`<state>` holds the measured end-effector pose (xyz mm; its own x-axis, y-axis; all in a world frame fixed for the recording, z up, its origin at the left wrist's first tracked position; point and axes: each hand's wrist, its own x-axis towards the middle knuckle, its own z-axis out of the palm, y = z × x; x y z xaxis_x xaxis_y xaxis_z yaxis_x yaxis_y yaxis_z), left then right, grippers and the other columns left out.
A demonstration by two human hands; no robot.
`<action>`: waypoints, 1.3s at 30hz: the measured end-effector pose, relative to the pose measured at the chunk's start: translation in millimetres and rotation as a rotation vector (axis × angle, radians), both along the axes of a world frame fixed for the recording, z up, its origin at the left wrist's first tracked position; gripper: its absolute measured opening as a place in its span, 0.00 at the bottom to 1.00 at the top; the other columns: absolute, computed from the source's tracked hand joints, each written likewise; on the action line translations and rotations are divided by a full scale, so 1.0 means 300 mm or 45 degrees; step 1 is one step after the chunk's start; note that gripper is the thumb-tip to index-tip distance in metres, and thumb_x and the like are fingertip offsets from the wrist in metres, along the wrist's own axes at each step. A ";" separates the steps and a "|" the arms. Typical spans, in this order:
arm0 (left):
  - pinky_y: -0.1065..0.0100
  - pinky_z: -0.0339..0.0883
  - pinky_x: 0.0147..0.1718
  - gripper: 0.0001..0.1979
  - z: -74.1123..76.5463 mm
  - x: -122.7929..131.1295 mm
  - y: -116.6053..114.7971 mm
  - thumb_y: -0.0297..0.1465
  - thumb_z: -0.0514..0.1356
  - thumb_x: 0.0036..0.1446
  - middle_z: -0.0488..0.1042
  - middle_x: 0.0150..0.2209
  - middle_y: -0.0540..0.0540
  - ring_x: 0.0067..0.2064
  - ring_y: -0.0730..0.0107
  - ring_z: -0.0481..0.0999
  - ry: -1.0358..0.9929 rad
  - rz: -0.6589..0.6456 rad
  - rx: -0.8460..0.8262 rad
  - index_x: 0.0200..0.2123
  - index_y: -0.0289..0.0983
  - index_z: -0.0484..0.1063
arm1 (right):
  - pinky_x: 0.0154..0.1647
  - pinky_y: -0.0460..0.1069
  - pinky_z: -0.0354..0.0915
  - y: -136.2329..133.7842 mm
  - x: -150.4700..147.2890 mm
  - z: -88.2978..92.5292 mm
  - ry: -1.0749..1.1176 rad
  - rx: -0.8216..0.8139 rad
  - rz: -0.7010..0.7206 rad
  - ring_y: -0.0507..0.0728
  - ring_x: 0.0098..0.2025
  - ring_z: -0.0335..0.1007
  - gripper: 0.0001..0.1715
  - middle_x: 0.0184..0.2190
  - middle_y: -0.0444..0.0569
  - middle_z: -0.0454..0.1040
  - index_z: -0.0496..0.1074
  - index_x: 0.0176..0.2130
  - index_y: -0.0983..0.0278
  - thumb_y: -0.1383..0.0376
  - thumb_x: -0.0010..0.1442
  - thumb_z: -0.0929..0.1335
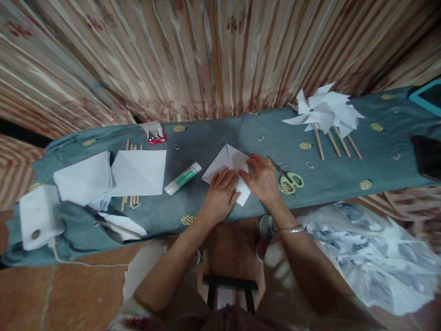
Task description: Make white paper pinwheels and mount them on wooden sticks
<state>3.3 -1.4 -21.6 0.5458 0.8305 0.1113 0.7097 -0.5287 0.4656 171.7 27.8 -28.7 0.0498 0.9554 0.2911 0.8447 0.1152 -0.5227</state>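
A white square of paper [225, 158] with crease or cut lines lies turned corner-up on the cloth-covered table. My left hand [220, 195] rests flat on its lower left part, fingers stretched out. On its right edge lies my right hand [263, 177], thumb and forefinger apart and touching the sheet. Left of the paper is a green-and-white glue stick [183, 178]. Scissors [287, 177] with light green handles lie just right of my right hand.
Paper pinwheels [324, 110] on wooden sticks lie at the back right. To the left are stacked paper sheets [82, 177], wooden sticks [127, 147], a small red box [155, 133] of metal pieces and a white device [39, 216] with a cable. A plastic bag [372, 253] stands lower right.
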 end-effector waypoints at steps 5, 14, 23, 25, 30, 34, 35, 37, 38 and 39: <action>0.45 0.51 0.66 0.23 -0.010 -0.008 0.001 0.34 0.54 0.65 0.63 0.65 0.33 0.70 0.49 0.55 0.043 -0.016 0.005 0.60 0.30 0.64 | 0.60 0.60 0.57 0.008 -0.008 -0.006 -0.018 -0.029 -0.037 0.65 0.54 0.67 0.13 0.52 0.56 0.75 0.73 0.43 0.64 0.61 0.59 0.68; 0.46 0.51 0.66 0.23 -0.016 -0.013 0.000 0.34 0.56 0.64 0.63 0.65 0.34 0.70 0.50 0.55 0.042 -0.022 0.026 0.60 0.31 0.65 | 0.57 0.62 0.54 0.013 0.077 0.000 -0.100 -0.030 -0.096 0.67 0.53 0.67 0.13 0.52 0.55 0.76 0.74 0.43 0.63 0.61 0.58 0.66; 0.46 0.52 0.66 0.23 -0.019 -0.016 -0.001 0.34 0.55 0.65 0.63 0.65 0.34 0.69 0.49 0.56 0.040 -0.025 0.057 0.60 0.31 0.64 | 0.56 0.64 0.54 0.015 0.186 0.006 -0.215 0.025 -0.174 0.69 0.53 0.65 0.13 0.54 0.58 0.74 0.74 0.44 0.65 0.64 0.60 0.65; 0.46 0.52 0.66 0.23 -0.018 -0.015 -0.001 0.34 0.55 0.65 0.63 0.65 0.34 0.69 0.49 0.55 0.049 -0.028 0.060 0.60 0.30 0.64 | 0.55 0.65 0.56 0.016 0.196 0.009 -0.242 0.063 -0.199 0.69 0.54 0.64 0.14 0.54 0.59 0.73 0.74 0.44 0.66 0.66 0.59 0.65; 0.46 0.52 0.67 0.22 -0.019 -0.009 -0.005 0.33 0.56 0.64 0.64 0.64 0.33 0.69 0.48 0.55 0.044 -0.021 0.067 0.59 0.29 0.65 | 0.57 0.62 0.61 0.010 0.116 0.024 -0.181 0.248 0.079 0.66 0.56 0.64 0.18 0.56 0.59 0.71 0.74 0.49 0.67 0.69 0.63 0.62; 0.45 0.52 0.66 0.25 -0.028 -0.005 -0.006 0.33 0.57 0.64 0.63 0.65 0.30 0.69 0.48 0.57 0.026 0.004 0.058 0.61 0.29 0.62 | 0.54 0.57 0.66 0.009 -0.004 0.009 -0.057 0.175 0.473 0.62 0.48 0.69 0.18 0.45 0.55 0.77 0.76 0.45 0.64 0.70 0.65 0.59; 0.45 0.52 0.66 0.26 -0.029 -0.004 -0.006 0.33 0.57 0.63 0.63 0.65 0.30 0.69 0.48 0.57 0.023 0.005 0.053 0.62 0.29 0.61 | 0.53 0.57 0.67 0.011 -0.023 0.001 -0.049 0.155 0.486 0.62 0.47 0.70 0.18 0.43 0.56 0.77 0.76 0.44 0.65 0.71 0.65 0.59; 0.45 0.52 0.66 0.26 -0.027 -0.003 -0.006 0.32 0.57 0.63 0.63 0.64 0.30 0.69 0.49 0.57 0.018 0.003 0.042 0.62 0.29 0.60 | 0.52 0.56 0.68 0.018 -0.043 -0.013 -0.040 0.137 0.468 0.62 0.46 0.70 0.17 0.43 0.57 0.77 0.77 0.43 0.67 0.71 0.65 0.60; 0.45 0.52 0.66 0.25 -0.026 -0.003 -0.006 0.32 0.57 0.63 0.63 0.64 0.30 0.69 0.49 0.57 0.014 0.003 0.039 0.61 0.30 0.61 | 0.52 0.56 0.68 0.022 -0.046 -0.019 -0.035 0.137 0.451 0.62 0.46 0.70 0.17 0.43 0.57 0.77 0.77 0.43 0.67 0.71 0.65 0.60; 0.45 0.52 0.66 0.24 -0.024 -0.002 -0.006 0.32 0.57 0.63 0.63 0.64 0.30 0.69 0.50 0.57 0.011 0.005 0.037 0.60 0.30 0.62 | 0.52 0.56 0.67 0.026 -0.045 -0.024 -0.028 0.137 0.440 0.62 0.46 0.70 0.17 0.43 0.56 0.77 0.77 0.43 0.67 0.71 0.65 0.60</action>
<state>2.6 -3.3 -28.9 0.5438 0.8289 0.1307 0.7155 -0.5394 0.4440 158.1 35.7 -36.0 -0.2783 0.8784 0.3885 0.7573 0.4495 -0.4738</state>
